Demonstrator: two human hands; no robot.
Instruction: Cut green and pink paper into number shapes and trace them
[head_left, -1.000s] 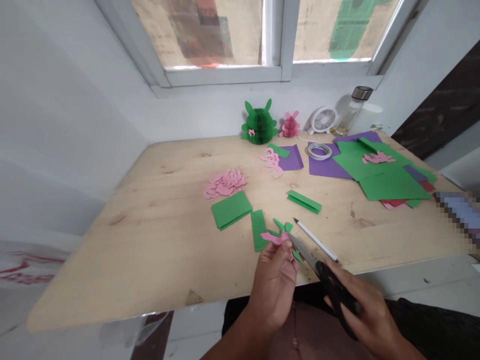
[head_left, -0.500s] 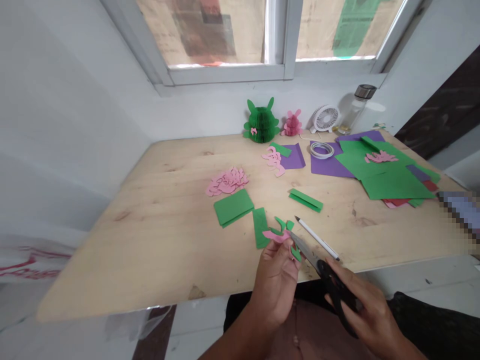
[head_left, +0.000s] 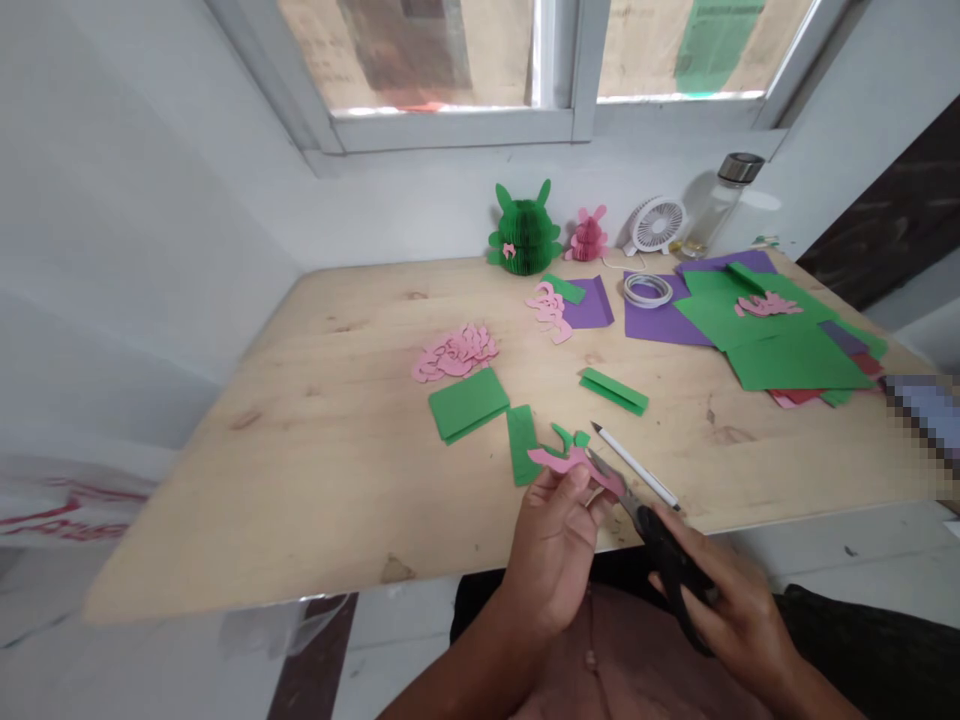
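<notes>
A pink paper piece is pinched between the thumb and fingers of my left hand, over the table's front edge. My right hand is wrapped round the black handles of the scissors. The blades reach up and left to the pink paper, touching or cutting it near my left fingertips. Small green scraps and a green paper strip lie just beyond my left hand. A white pen rests to the right of the blades.
Folded green paper and a pile of pink cutouts lie left of centre. Tape rolls sit on purple paper, beside stacked green sheets. Behind stand a green paper figure, a pink one, a fan and a bottle.
The pink paper now extends further right, along the scissor blades, and the green bit by my left fingers is no longer visible. The view has tilted slightly.
</notes>
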